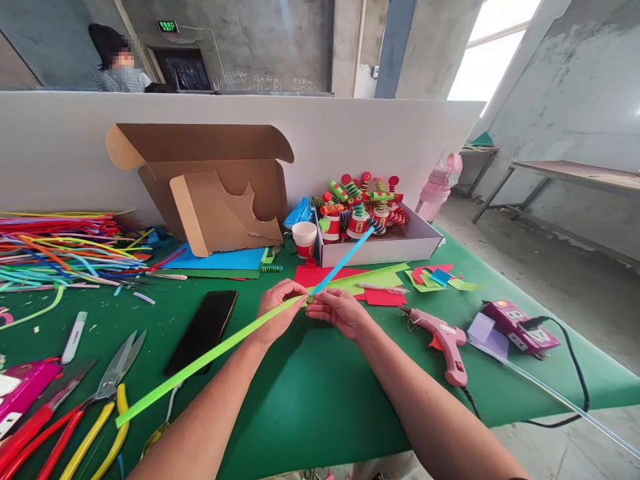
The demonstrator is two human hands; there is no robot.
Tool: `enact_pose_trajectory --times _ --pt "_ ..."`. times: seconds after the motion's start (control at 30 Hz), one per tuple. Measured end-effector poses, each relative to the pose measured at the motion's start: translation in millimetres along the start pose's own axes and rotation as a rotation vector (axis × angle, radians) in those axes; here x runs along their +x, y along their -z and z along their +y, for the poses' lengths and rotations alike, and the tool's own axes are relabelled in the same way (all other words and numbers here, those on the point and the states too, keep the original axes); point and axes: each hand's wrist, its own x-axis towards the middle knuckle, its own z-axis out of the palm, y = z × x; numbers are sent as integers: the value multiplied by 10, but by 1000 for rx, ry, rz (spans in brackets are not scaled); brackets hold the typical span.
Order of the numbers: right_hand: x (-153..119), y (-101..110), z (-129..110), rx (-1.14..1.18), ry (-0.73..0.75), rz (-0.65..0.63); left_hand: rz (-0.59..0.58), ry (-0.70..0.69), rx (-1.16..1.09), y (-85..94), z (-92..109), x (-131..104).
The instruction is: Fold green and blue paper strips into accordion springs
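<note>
A long light-green paper strip [210, 355] runs from the lower left up to my hands, above the green table. A blue strip [345, 259] meets it at an angle between my fingertips and points up to the right. My left hand [283, 310] pinches the green strip just left of where the two meet. On the right side of that meeting point, my right hand [336, 310] has its fingers closed on the strips' joined ends. Fingers partly hide the exact fold or overlap. Behind my hands lie red sheets [385, 297] and green paper [395, 271].
A black phone [203, 333], scissors [117, 373] and colored strips [60, 250] are at the left. A pink glue gun [445, 340] and a power strip [520, 327] lie right. Farther back stand paper cups [305, 239], cardboard [225, 213] and a box [380, 252] of figures.
</note>
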Motion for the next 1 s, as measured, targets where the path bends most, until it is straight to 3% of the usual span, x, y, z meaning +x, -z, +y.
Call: enact_pose_trajectory --times 0.33,0.5,0.8,1.0 --pt "27 -67 34 126 181 130 -171 -315 139 2 0 -23" --pt "16 -108 42 162 234 198 -50 -399 256 4 -104 -4" --pt "-25 -185 114 140 287 166 56 -739 644 -43 -90 -25" --pt "-120 -221 -17 119 237 103 142 -826 663 -1 -68 -30"
